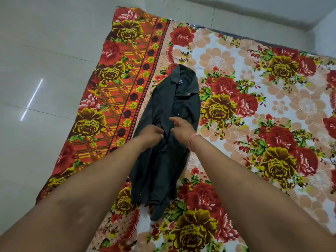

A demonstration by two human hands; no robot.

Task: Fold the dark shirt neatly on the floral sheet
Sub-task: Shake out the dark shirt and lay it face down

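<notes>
Shirt [161, 171], one; left hand [151, 134], right hand [182, 128]

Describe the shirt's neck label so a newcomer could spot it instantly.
On the floral sheet spread over the pale floor lies the dark shirt, collar at the far end. Just inside that collar sits the neck label, a small navy rectangle with white lettering, unlike the round pale button nearby.
</notes>
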